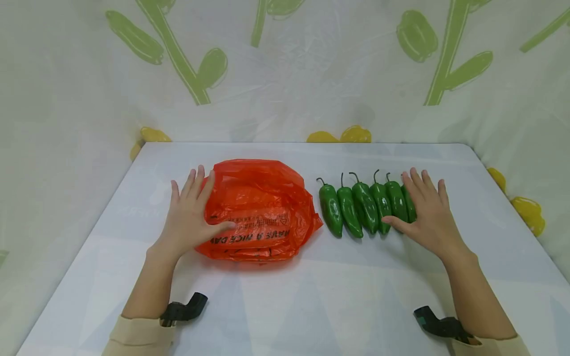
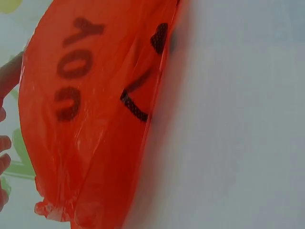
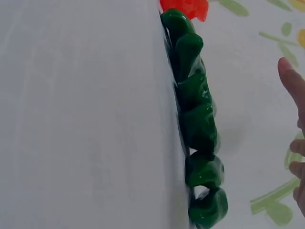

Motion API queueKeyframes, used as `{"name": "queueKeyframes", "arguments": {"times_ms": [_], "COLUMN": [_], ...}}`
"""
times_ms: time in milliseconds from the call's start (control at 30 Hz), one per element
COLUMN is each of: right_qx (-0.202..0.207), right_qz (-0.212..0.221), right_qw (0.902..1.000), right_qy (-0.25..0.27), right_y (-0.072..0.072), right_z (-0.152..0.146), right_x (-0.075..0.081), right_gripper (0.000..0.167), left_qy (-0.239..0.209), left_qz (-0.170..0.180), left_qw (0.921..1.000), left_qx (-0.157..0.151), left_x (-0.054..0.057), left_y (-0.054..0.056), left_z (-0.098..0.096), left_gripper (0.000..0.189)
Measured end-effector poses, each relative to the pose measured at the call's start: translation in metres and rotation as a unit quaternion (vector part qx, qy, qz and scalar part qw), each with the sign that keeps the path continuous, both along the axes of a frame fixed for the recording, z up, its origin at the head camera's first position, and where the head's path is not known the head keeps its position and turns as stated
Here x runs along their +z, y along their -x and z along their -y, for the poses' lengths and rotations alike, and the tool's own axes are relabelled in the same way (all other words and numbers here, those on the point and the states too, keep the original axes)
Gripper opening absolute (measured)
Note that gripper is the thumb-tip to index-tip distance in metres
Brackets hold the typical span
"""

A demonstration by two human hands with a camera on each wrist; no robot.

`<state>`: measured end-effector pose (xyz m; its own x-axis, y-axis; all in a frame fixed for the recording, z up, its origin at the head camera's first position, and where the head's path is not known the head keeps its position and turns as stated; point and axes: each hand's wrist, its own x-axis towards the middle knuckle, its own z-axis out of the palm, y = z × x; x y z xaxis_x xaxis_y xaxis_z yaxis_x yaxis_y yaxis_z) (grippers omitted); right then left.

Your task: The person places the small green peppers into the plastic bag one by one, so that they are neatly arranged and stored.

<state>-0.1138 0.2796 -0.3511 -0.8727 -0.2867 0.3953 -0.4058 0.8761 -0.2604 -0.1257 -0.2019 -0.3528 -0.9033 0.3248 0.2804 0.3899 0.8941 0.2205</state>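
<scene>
A red plastic bag (image 1: pixel 258 198) with black print lies puffed up on the table, left of the middle. My left hand (image 1: pixel 189 217), fingers spread, overlaps the bag's left side in the head view. The left wrist view shows the bag (image 2: pixel 95 95) close up, its lettering facing that camera. Right of the bag, several green chili peppers (image 1: pixel 330 210) lie side by side with their stems pointing away. My right hand (image 1: pixel 427 217) is spread above the right end of this row and partly hides the last pepper. From the right wrist, the peppers (image 3: pixel 198 129) show end-on in a line.
The white table (image 1: pixel 285 301) has its far edge against a pale wall covering (image 1: pixel 303 74) printed with green leaves and yellow shapes. A black strap-like mount (image 1: pixel 184 309) sits on the left wrist, and a similar mount (image 1: pixel 441 324) on the right.
</scene>
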Motion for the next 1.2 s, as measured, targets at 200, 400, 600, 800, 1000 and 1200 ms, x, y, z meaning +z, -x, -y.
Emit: {"name": "queueKeyframes", "arguments": {"times_ms": [200, 400, 600, 800, 1000, 1200], "right_qx": [0.011, 0.054, 0.058, 0.018, -0.014, -0.037], "right_qz": [-0.003, 0.0, 0.021, 0.062, 0.112, 0.146], "right_qw": [0.9987, 0.9905, 0.981, 0.9723, 0.9629, 0.9544], "right_qy": [0.05, 0.126, 0.184, 0.225, 0.245, 0.258], "right_y": [0.003, 0.008, 0.01, 0.009, 0.011, 0.011], "right_z": [-0.007, -0.011, -0.017, -0.026, -0.027, -0.03], "right_x": [-0.003, -0.009, -0.016, -0.022, -0.027, -0.032], "right_gripper": [0.101, 0.096, 0.088, 0.084, 0.083, 0.083], "left_qy": [-0.066, -0.138, -0.189, -0.238, -0.251, -0.284], "left_qz": [0.008, 0.031, 0.064, 0.127, 0.168, 0.2], "left_qw": [0.9978, 0.9899, 0.9797, 0.963, 0.9527, 0.9369], "left_qx": [-0.004, -0.007, -0.012, 0.005, 0.035, 0.033], "left_x": [-0.005, -0.009, -0.012, -0.015, -0.018, -0.024], "left_y": [0.003, 0.005, 0.006, 0.007, 0.01, 0.012], "left_z": [0.011, 0.021, 0.024, 0.028, 0.034, 0.042], "left_gripper": [0.107, 0.102, 0.097, 0.093, 0.091, 0.086]}}
